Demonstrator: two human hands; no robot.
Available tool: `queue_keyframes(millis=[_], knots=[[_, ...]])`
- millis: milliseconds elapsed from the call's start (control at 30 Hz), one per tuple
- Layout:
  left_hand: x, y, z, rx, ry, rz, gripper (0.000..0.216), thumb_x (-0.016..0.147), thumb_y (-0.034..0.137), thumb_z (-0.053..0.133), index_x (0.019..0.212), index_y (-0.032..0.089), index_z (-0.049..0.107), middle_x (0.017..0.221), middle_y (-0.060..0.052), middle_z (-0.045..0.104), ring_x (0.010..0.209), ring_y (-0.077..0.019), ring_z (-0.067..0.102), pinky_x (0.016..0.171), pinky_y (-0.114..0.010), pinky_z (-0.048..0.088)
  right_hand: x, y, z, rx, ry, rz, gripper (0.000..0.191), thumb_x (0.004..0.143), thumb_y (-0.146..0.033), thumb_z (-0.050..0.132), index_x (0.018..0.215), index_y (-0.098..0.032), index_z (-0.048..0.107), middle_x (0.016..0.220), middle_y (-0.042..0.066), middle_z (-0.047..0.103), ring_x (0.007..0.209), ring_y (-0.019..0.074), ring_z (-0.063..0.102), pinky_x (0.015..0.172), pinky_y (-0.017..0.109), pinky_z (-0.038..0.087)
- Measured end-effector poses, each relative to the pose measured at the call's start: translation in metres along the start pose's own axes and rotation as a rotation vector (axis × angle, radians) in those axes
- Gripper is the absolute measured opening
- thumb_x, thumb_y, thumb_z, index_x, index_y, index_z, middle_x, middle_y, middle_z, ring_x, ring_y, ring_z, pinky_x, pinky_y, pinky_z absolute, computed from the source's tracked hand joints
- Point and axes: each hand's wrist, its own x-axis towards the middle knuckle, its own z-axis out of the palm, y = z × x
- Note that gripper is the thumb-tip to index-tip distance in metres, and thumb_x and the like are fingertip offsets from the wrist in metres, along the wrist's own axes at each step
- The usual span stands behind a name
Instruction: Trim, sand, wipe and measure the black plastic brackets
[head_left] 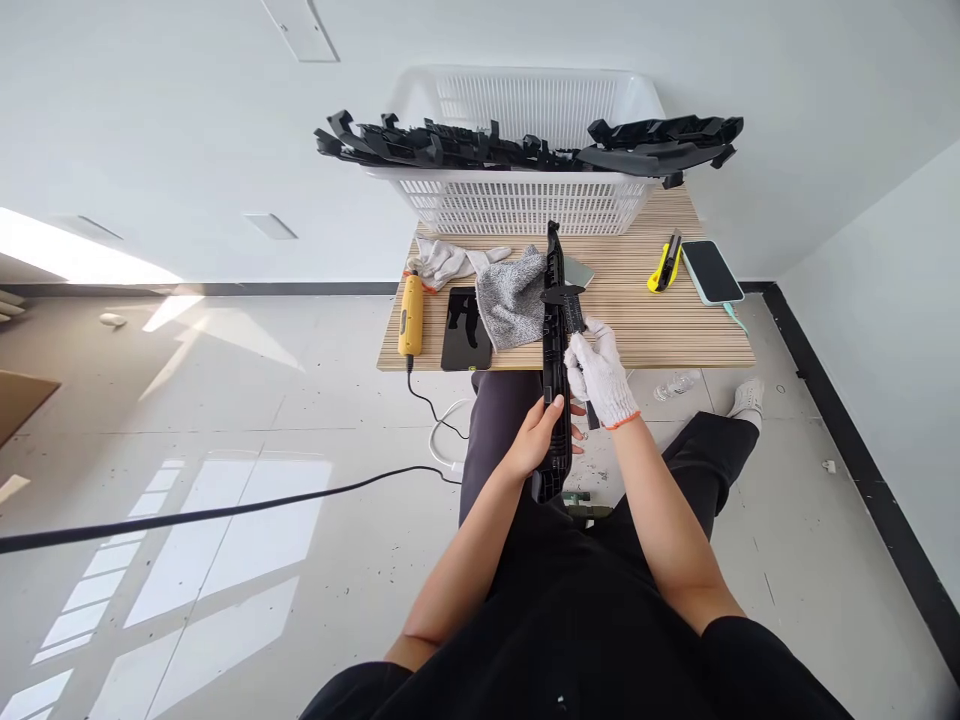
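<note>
A long black plastic part stands on end over my lap, its top leaning against the table edge. My bare left hand wraps around its lower section. My right hand, in a white knit glove with an orange cuff, is closed on a small dark tool whose handle sticks out below the fist; the hand is pressed against the part's right side near a black bracket.
A small wooden table carries a white basket with several long black parts laid across its rim, a grey cloth, white gloves, a yellow power tool, a black phone, a yellow utility knife and a mint-cased phone. Cables cross the floor.
</note>
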Motion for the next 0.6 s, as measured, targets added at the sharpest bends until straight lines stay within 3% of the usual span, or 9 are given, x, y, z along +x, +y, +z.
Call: queue_keyframes(millis=[100, 300, 600], knots=[[0.001, -0.001, 0.000, -0.005, -0.003, -0.005, 0.054, 0.085, 0.065, 0.063, 0.106, 0.016, 0.056, 0.107, -0.009, 0.068, 0.068, -0.0129, 0.067, 0.054, -0.029, 0.063, -0.002, 0.002, 0.003, 0.002, 0.046, -0.010, 0.045, 0.083, -0.052, 0.069, 0.113, -0.033, 0.041, 0.061, -0.014, 0.055, 0.030, 0.0051, 0.036, 0.028, 0.015, 0.025], [0.001, -0.001, -0.001, -0.019, -0.008, -0.003, 0.053, 0.084, 0.065, 0.064, 0.104, 0.017, 0.055, 0.099, -0.006, 0.066, 0.067, -0.0138, 0.067, 0.053, -0.030, 0.063, -0.003, 0.000, 0.005, -0.021, 0.131, 0.016, 0.050, 0.082, -0.049, 0.070, 0.116, -0.032, 0.038, 0.063, -0.014, 0.058, 0.028, 0.0059, 0.037, 0.026, 0.016, 0.025], [-0.003, 0.005, 0.002, 0.015, 0.006, -0.022, 0.052, 0.084, 0.065, 0.064, 0.101, 0.016, 0.057, 0.104, -0.009, 0.068, 0.072, -0.0149, 0.068, 0.059, -0.030, 0.065, -0.011, -0.007, 0.008, -0.027, 0.077, 0.046, 0.059, 0.081, -0.053, 0.070, 0.122, -0.035, 0.032, 0.064, -0.014, 0.059, 0.028, 0.0054, 0.035, 0.027, 0.015, 0.023]])
